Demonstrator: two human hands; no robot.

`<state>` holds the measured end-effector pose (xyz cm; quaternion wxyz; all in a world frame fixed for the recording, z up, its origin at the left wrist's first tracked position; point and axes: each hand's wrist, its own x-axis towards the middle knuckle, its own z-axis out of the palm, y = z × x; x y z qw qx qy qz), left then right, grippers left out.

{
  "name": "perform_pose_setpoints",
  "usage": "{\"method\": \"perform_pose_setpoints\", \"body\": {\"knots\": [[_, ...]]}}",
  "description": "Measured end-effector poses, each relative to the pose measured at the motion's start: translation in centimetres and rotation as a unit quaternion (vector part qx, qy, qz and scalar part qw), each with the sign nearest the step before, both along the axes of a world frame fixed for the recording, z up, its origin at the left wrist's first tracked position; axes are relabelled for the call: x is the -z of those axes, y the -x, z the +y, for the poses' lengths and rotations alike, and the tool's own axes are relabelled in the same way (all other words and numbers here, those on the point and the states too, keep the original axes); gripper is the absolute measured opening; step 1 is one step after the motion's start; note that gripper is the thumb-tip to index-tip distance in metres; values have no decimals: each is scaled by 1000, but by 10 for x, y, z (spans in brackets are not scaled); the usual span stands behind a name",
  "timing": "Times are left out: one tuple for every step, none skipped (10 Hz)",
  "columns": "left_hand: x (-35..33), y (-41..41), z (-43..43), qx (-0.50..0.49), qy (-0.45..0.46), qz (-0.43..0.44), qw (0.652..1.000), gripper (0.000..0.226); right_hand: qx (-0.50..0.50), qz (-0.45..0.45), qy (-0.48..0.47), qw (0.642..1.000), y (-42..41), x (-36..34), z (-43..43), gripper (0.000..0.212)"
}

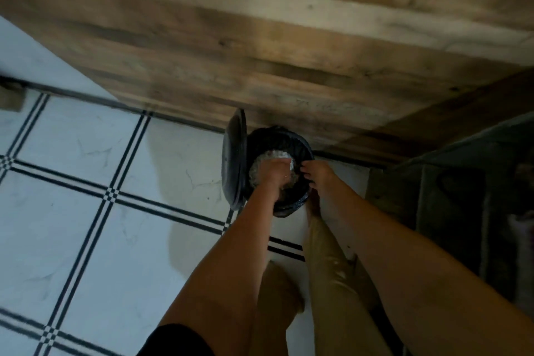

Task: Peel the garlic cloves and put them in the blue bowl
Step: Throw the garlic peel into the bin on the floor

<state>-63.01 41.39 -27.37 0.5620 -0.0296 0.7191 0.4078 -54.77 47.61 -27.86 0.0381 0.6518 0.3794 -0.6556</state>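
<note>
Nearest the camera: the left forearm (228, 269) and right forearm (419, 283), both bare, running up from the bottom edge toward the centre of the frame.

Grip: the left hand (274, 175) is lowered into the mouth of a bin (307, 153), back of the hand upward, fingers curled under and hidden. Whether it grasps anything cannot be told. The right hand (316, 172) is just beside it at the right of the bin's rim, fingertips bunched and pointing down. Whether they pinch something cannot be told either.

Outward: white crinkled material (261, 163) lies in the bin under the left hand. The bin has a dark liner (291, 206), and its lid (234, 165) stands open on the left. A tan trouser leg (326, 269) shows between the forearms. A tiled floor (86, 182) with dark lines fills the lower left, and a wooden panel (260, 37) crosses the top.

Task items: no garlic cloves and no blue bowl are in view; their location cannot be stated.

Assessment: the hands appear to be at the bin for waste, probably peel, though none is identifiable. Garlic skin is light, papery and likely to cling to fingers. A peeled clove is small, firm and somewhat slick, so it is best pinched across its flanks between thumb and fingertips, not by the tapered tip.
</note>
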Motion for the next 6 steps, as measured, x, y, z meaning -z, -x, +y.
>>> {"method": "perform_pose_setpoints", "body": {"knots": [[-51,-9,-14,59,-14,39,997,20,66,35,-2,997,-18,-61,-12,35],[-98,-27,-27,69,-17,34,997,16,94,82,4,992,-43,-115,-23,38],[-147,-46,-32,88,-31,62,994,17,144,101,-3,984,-68,-159,-31,39],[-186,-70,-20,154,-51,96,982,22,194,112,-52,973,-96,-202,-37,34],[-229,-113,-7,223,-86,115,964,23,242,141,-85,956,-137,-237,-45,32],[-268,-165,-7,267,-148,138,942,25,301,158,-134,931,-184,-269,-62,30]]}}
